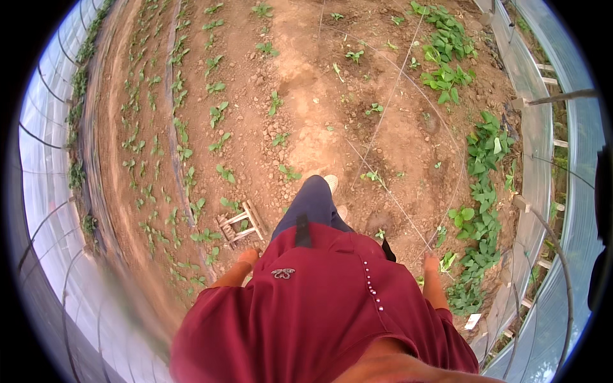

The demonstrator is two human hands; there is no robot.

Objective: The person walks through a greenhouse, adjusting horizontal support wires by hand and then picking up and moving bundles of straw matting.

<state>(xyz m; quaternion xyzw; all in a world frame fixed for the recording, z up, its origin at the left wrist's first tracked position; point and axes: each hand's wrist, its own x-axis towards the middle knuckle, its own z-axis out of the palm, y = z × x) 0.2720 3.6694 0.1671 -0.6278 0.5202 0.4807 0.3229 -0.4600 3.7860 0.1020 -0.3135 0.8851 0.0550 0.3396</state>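
My left hand point(249, 256) hangs low at my left side, just behind a small wooden stool or frame point(242, 225) among the seedlings. Its fingers are too small to make out, and I cannot tell whether it touches the wood. On the other side, my right hand point(431, 262) is lowered, with thin pale string point(400, 203) running to its fingers. The string stretches forward over the soil, partly straight and partly in a wide curve. A small seedling point(371, 175) lies under one strand. My light perforated shoes point(331, 183) stand on bare soil.
Rows of seedlings point(218, 114) grow on the left, along a dark drip line point(171, 86). Dense leafy plants point(483, 191) line the right side. Plastic greenhouse walls point(582, 191) with bent poles point(558, 253) enclose both sides. A white card point(472, 321) lies at the lower right.
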